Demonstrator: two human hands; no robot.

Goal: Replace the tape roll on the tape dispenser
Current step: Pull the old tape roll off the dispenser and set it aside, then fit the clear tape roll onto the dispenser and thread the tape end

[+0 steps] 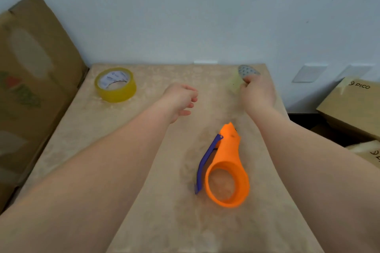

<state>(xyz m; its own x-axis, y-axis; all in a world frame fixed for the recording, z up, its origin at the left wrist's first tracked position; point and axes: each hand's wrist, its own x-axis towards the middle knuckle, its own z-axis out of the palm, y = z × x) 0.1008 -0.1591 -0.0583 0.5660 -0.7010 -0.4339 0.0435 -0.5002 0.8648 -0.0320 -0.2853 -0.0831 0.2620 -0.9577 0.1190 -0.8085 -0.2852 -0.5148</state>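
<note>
An orange tape dispenser [227, 168] with a blue lever lies on its side in the middle of the beige table [156, 170], its ring holding no roll. A full yellowish tape roll [115, 85] sits at the table's far left. My right hand [258, 93] is at the far right corner, shut on a nearly used-up tape roll [243, 75] with a grey printed core. My left hand [181, 98] hovers over the table's middle, between the full roll and the dispenser, fingers loosely curled, holding nothing.
A large flattened cardboard box [35, 80] leans against the wall at the left. Cardboard boxes marked PICO [353, 104] stand off the table's right edge. A white wall rises right behind the table.
</note>
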